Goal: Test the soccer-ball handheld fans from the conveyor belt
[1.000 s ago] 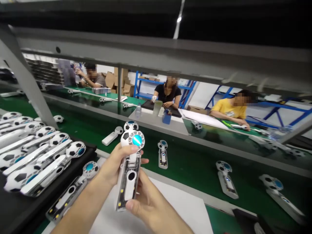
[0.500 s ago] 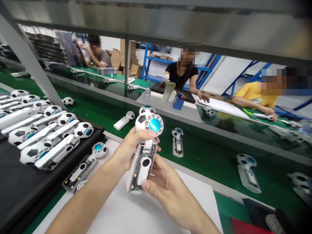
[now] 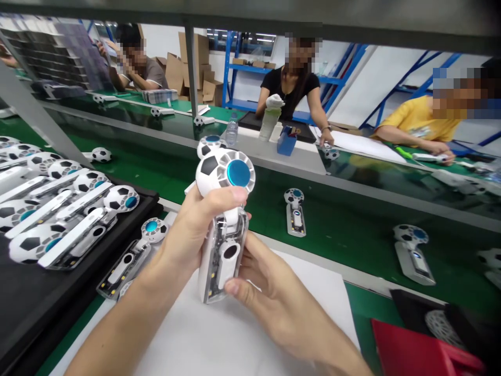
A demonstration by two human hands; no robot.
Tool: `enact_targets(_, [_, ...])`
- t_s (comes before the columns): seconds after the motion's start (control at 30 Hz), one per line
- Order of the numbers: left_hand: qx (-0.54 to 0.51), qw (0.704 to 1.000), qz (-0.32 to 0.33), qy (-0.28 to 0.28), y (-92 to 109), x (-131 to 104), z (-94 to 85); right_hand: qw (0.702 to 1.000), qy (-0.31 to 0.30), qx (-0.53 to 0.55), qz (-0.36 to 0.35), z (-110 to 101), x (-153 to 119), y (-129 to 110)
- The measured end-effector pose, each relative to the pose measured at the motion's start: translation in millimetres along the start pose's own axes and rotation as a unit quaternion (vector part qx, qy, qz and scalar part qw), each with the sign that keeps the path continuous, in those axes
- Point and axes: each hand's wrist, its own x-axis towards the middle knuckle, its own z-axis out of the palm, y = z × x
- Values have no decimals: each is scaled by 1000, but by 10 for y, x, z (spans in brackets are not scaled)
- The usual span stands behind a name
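Upright before me is a handheld fan (image 3: 225,175) with a football-patterned head, a blue round centre and a clear-fronted body. My left hand (image 3: 195,224) is closed around its neck, the thumb lying across just below the head. Lower down, my right hand (image 3: 266,292) grips the body, its thumb pressing near the bottom of the white front strip. Some fingers of both hands are hidden behind the fan. Beneath lies a white sheet (image 3: 176,339). To the left, another fan (image 3: 129,261) rests at the sheet's edge, partly hidden by my left forearm.
Several football fans fill a black tray (image 3: 23,313) at left. More fans (image 3: 296,211) lie on the green conveyor belt (image 3: 344,224). A red object (image 3: 415,350) sits at lower right. Three co-workers (image 3: 291,83) sit across the line; a metal beam (image 3: 250,18) crosses overhead.
The view has shifted, so the background sits higher. The held fan's head looks larger and further up-left, and its blue centre is less bright. Both hands keep their hold.
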Motion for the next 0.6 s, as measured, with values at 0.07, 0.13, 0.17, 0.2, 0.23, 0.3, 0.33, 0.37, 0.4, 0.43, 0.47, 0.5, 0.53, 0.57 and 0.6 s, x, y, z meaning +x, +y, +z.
enact_targets(0.07, [1, 1000, 13, 2, 0, 0, 16, 1000, -17, 9, 4, -25, 19, -14])
enact_targets(0.13, [-5, 1000, 14, -14, -6, 0, 24, 1000, -14, 12, 0, -23, 27, 0])
enact_targets(0.17, [-9, 1000, 9, -22, -8, -4, 25, 1000, -5, 11, -7, -11, 28, 14])
enact_targets(0.2, [-13, 999, 0, -30, -8, -12, 25, 1000, 10, 9, -15, 7, 26, 29])
enact_targets(0.23, [-16, 999, -7, -35, -4, -24, 22, 999, 28, 7, -23, 30, 24, 44])
enact_targets(0.3, [-21, 998, -16, -53, 17, -51, 8, 997, 65, -6, -39, 85, 15, 65])
enact_targets(0.33, [-24, 997, -14, -69, 30, -62, -3, 996, 77, -15, -43, 114, 6, 70])
enact_targets(0.37, [-28, 996, -7, -86, 43, -70, -17, 995, 84, -23, -41, 140, -8, 72])
enact_targets(0.4, [-32, 994, 2, -108, 52, -74, -32, 995, 90, -31, -37, 161, -30, 72])
enact_targets(0.43, [-38, 991, 13, -129, 57, -75, -47, 994, 95, -37, -28, 176, -60, 70])
enact_targets(0.47, [-47, 988, 25, -147, 58, -73, -63, 994, 103, -43, -16, 181, -97, 68])
enact_targets(0.5, [-59, 984, 40, -161, 57, -67, -79, 993, 109, -48, -3, 174, -135, 69])
enact_targets(0.53, [-71, 981, 61, -171, 59, -57, -97, 992, 113, -51, 5, 154, -162, 76])
enact_targets(0.57, [-80, 978, 87, -171, 66, -44, -121, 992, 117, -57, 10, 126, -163, 92])
enact_targets(0.6, [-81, 976, 119, -165, 85, -28, -154, 993, 104, -57, -1, 97, -126, 118])
